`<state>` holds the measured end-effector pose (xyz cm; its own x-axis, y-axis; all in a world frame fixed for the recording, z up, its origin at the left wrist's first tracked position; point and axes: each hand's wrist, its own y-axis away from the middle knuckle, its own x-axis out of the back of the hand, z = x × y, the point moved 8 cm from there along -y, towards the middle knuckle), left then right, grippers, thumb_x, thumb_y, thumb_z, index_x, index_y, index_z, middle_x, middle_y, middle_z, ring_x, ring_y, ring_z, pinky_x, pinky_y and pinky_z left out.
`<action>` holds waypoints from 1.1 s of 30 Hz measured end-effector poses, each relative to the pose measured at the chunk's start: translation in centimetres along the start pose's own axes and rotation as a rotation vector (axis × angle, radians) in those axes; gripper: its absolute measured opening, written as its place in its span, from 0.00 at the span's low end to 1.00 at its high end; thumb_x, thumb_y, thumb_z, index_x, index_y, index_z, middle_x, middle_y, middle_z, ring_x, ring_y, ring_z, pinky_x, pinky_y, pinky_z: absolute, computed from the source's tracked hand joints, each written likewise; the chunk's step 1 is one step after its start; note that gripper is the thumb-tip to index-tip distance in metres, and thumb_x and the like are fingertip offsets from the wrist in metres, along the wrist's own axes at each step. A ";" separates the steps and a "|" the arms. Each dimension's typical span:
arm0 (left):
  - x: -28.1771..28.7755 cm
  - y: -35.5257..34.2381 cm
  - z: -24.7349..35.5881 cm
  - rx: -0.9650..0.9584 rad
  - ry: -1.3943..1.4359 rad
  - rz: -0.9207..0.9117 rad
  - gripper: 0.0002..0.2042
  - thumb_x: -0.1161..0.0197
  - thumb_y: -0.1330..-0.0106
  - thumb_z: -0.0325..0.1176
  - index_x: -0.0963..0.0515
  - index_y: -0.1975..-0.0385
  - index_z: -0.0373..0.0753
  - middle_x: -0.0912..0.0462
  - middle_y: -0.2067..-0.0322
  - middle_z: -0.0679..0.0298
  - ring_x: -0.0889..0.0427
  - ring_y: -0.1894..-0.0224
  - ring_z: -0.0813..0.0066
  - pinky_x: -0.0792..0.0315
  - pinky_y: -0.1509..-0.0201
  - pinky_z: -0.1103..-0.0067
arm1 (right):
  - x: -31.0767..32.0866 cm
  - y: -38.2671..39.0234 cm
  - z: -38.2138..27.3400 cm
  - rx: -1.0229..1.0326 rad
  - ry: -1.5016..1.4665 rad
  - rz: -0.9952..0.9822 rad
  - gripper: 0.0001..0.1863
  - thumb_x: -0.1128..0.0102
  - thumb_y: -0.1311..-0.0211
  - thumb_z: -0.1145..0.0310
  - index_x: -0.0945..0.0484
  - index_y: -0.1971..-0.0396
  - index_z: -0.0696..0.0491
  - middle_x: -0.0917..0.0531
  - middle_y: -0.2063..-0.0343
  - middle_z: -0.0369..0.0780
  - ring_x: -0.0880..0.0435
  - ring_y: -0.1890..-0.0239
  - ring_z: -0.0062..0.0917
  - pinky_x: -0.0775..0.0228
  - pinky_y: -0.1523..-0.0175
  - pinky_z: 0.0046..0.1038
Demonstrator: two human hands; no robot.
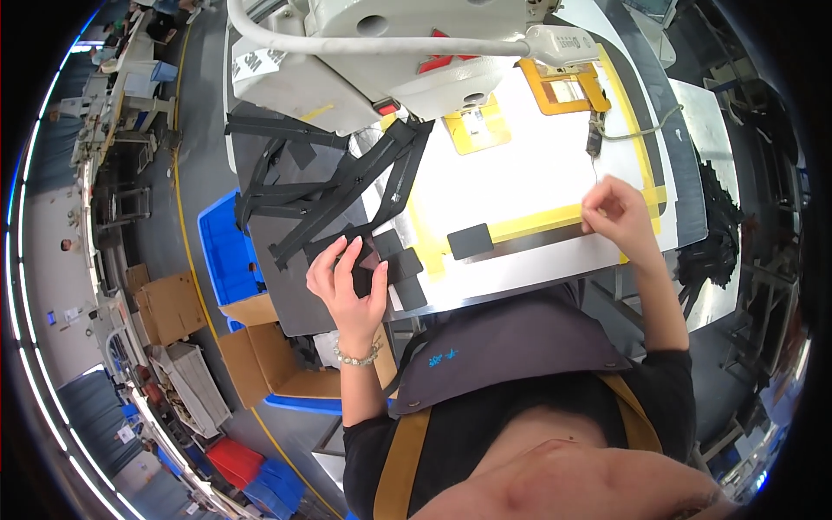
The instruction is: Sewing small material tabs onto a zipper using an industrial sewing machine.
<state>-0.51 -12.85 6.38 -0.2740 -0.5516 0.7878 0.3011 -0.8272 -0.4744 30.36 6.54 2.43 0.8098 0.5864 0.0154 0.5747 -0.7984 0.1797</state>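
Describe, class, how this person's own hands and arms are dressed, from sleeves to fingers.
Both the left hand and the right hand are ungloved. A pale, beaded-looking bracelet circles the left wrist; the right wrist shows none. Black sleeves leave both forearms uncovered, and no markings show on them.

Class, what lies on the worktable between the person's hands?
In the head view, small black pieces and a yellow strip lie between the left hand and right hand.

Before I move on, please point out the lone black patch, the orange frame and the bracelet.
Black patch (471, 242): head view, middle of its flat face.
Orange frame (536, 87): head view, its left bar.
Bracelet (358, 358): head view, middle of its band.
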 end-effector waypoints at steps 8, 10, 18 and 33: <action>-0.7 -1.5 0.2 -0.059 -0.030 -0.036 0.20 0.30 0.48 0.34 0.21 0.54 0.44 0.25 0.49 0.65 0.30 0.47 0.65 0.44 0.43 0.71 | 4.2 10.6 2.3 -0.397 0.283 -0.236 0.03 0.36 0.52 0.80 0.23 0.77 0.60 0.21 0.84 0.35 0.24 0.82 0.16 0.32 0.74 0.17; -0.9 -1.9 0.5 -0.088 -0.017 -0.043 0.18 0.30 0.48 0.33 0.20 0.55 0.44 0.25 0.50 0.66 0.29 0.48 0.67 0.44 0.44 0.72 | 5.5 12.0 2.7 -0.452 0.407 -0.209 0.04 0.36 0.53 0.80 0.23 0.77 0.60 0.22 0.85 0.35 0.24 0.82 0.16 0.34 0.75 0.17; -0.6 -2.4 0.4 -0.115 -0.055 -0.044 0.16 0.31 0.49 0.32 0.19 0.58 0.45 0.23 0.54 0.69 0.26 0.51 0.70 0.43 0.45 0.73 | 8.9 14.2 5.4 -0.762 0.779 -0.006 0.05 0.38 0.56 0.78 0.23 0.75 0.60 0.25 0.88 0.41 0.22 0.82 0.22 0.34 0.74 0.24; -1.6 -2.4 0.8 -0.087 -0.043 -0.148 0.15 0.31 0.48 0.30 0.19 0.59 0.43 0.22 0.54 0.67 0.27 0.50 0.68 0.41 0.45 0.73 | 3.1 9.0 -1.6 -0.270 0.624 -0.445 0.25 0.33 0.55 0.74 0.26 0.53 0.54 0.27 0.76 0.35 0.33 0.75 0.23 0.38 0.66 0.23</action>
<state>-0.10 -9.93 6.53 -0.2700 -0.4197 0.8666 0.1793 -0.9062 -0.3830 37.87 1.45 5.68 0.2517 0.8729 0.4180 0.7148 -0.4589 0.5277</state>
